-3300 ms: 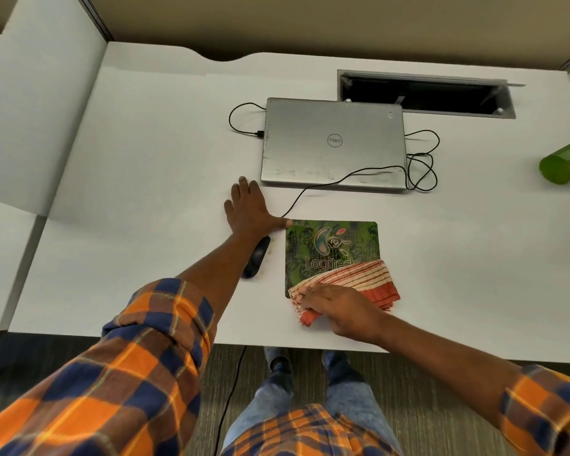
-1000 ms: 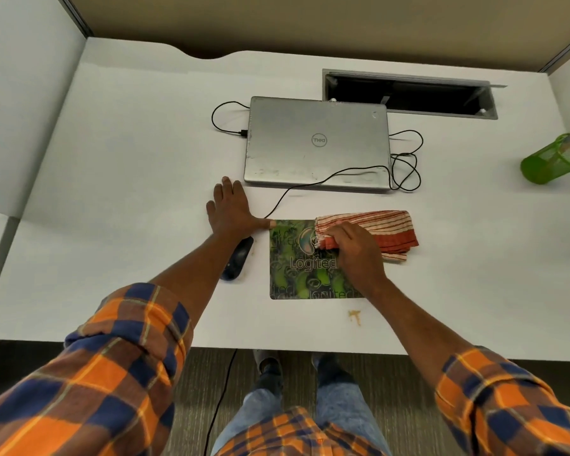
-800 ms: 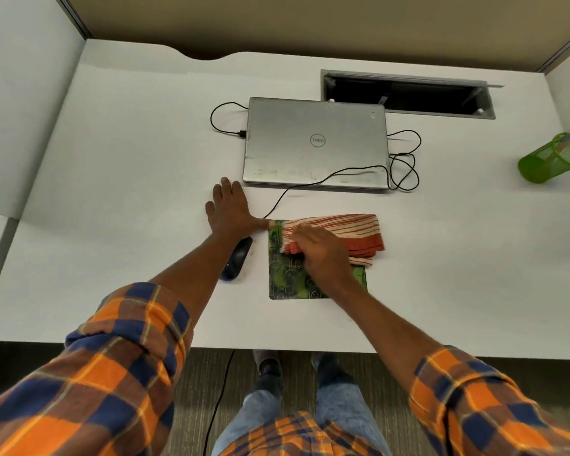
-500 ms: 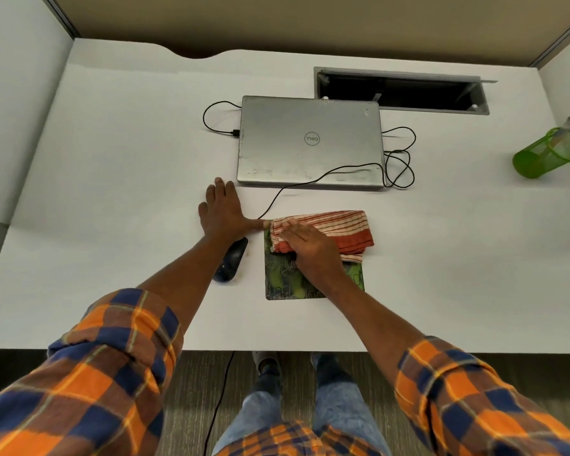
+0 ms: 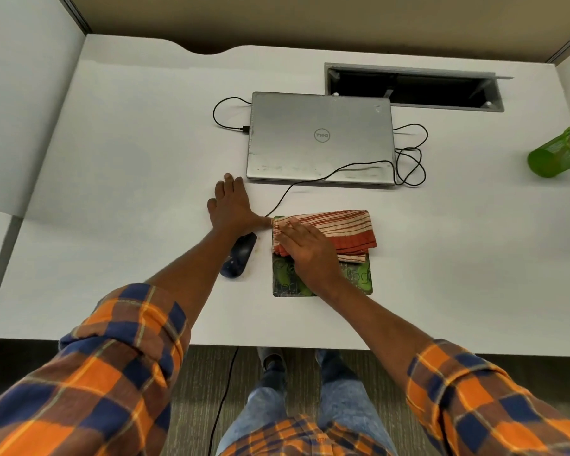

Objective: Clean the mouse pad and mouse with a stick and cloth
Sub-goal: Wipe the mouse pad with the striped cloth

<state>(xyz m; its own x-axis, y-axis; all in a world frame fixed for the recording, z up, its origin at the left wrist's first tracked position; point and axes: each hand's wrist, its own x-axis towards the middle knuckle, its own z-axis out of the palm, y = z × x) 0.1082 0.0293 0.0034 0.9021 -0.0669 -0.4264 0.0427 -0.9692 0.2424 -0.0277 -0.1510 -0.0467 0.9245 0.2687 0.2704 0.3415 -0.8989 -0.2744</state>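
While my right hand (image 5: 306, 255) presses flat on the striped cloth (image 5: 343, 230), fingers straight and close together, the cloth lies across the far half of the mouse pad (image 5: 359, 281). Its folded edge reaches just past the pad's right edge. The pad's near half shows green on either side of my wrist.

My left hand (image 5: 231, 209) lies spread flat on the table (image 5: 129, 159) just left of the pad. Its thumb stretches out to touch the pad's far-left corner.

The mouse (image 5: 241, 253) sits just left of the pad, partly under my left forearm. A narrow strip of table runs between it and the pad's left edge. A black cable (image 5: 310, 180) runs from beside that far-left corner up over the near edge of the closed laptop (image 5: 320, 136), which lies beyond the pad. A band of table lies between them.

A wide stretch of table runs from the pad's right edge to a green mesh cup (image 5: 556, 153) far to the right. A narrower strip separates the pad's near edge from the table's front edge. Beyond the laptop a cable slot (image 5: 408, 88) opens in the table.
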